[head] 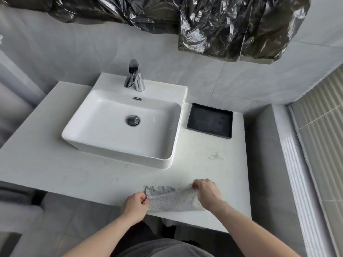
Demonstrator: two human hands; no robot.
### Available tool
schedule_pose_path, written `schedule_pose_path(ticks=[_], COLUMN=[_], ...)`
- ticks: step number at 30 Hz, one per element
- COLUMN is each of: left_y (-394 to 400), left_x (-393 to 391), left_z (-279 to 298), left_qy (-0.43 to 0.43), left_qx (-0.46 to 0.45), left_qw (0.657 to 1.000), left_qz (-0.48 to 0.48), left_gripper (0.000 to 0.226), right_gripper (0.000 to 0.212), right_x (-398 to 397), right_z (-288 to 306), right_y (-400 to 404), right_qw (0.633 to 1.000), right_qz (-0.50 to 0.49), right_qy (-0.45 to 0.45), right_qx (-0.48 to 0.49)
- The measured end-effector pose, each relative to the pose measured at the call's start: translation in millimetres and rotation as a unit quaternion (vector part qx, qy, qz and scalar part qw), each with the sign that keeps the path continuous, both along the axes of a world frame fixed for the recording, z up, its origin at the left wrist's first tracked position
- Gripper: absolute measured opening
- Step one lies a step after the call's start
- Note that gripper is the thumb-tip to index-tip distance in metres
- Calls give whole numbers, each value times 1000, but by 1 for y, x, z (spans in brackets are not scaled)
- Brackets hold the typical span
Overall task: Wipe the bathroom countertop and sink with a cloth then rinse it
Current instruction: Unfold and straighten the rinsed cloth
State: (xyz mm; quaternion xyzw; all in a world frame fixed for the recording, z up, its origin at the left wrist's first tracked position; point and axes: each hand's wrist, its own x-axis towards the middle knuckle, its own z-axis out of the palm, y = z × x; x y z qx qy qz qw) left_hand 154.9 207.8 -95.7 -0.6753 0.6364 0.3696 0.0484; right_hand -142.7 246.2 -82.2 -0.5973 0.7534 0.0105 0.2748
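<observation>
Your left hand [134, 205] and right hand [207, 191] each pinch the cloth [172, 200] at the bench [55, 169] edge, before the sink [104, 143].

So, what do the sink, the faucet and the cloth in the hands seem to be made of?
The sink looks like glazed white ceramic: smooth, glossy, with soft reflections. The faucet seems to be chrome-plated metal, since it mirrors its surroundings. The cloth appears to be a thin grey-white fabric with a speckled, bumpy texture, possibly non-woven; it bends limply between the left hand and the right hand.
</observation>
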Motion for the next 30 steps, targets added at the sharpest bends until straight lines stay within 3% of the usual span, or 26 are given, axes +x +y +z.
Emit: schedule_pose_path(ticks=[2,4,7,9,15,20,24,30], left_y=[-7,-12,-14,-10,10,2,-3,1], left_x=[0,-1,-5,-12,-18,-15,-6,12], left_z=[-5,-7,1,10,5,11,16,23], left_qy=[-2,-6,-39,-10,-8,19,43,58], left_qx=[2,-1,-37,-43,50,50,28,16], left_qw=[1000,1000,995,987,961,958,967,982], left_qz=[14,8,-86,-155,-273,-282,-251,-179], left_gripper=[11,25,37,41,58,70,62,45], right_gripper=[43,46,54,56,56,26,22,16], right_x=[-1,0,4,8,21,24,29,70], right_z=[-3,-5,-11,-17,-28,-21,-1,18], right_y=[-15,-21,-9,6,28,21,10,-4], right_qw=[1000,999,993,986,949,921,888,894], right_qz=[-17,-46,-100,-141,-278,-344,-399,-349], right_qy=[-5,-11,-31,-51,-131,-159,-221,-279], right_qx=[-1,8,47,69,74,93,59,-7])
